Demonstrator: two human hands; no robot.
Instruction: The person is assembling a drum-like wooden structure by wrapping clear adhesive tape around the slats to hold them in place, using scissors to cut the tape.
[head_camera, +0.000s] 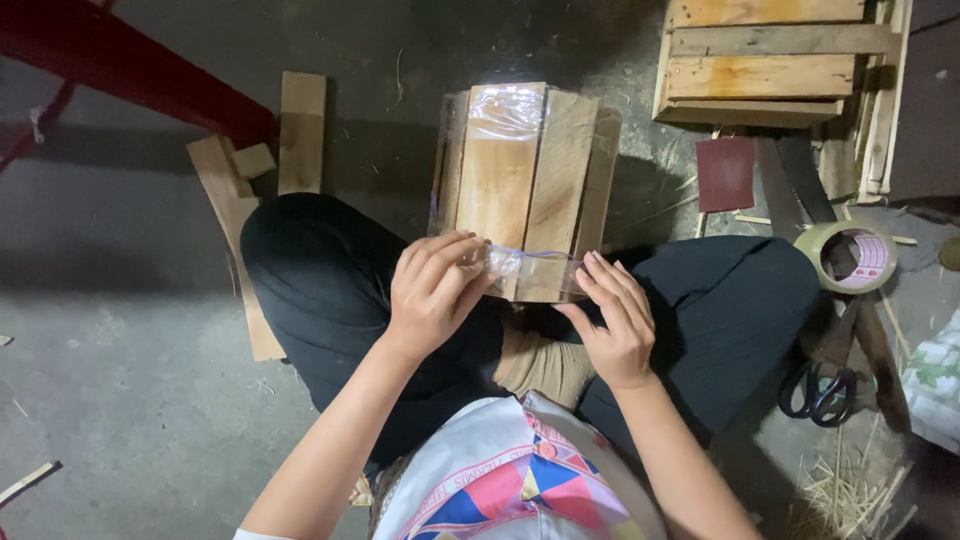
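Note:
A barrel-shaped bundle of wooden slats (525, 165) lies on the floor between my knees, wrapped in clear tape at its far end and near end. My left hand (432, 288) presses and pinches the clear tape band (520, 265) at the bundle's near end. My right hand (613, 318) rests its fingertips on the same band at the right side of the bundle. I sit cross-legged in black trousers.
Loose wooden boards (300, 130) lie at the left. A slatted wooden crate (765, 60) stands at the upper right. A roll of tape (845, 257), a dark red sandpaper sheet (725, 173), black scissors (818, 393) and straw (850, 490) lie at the right.

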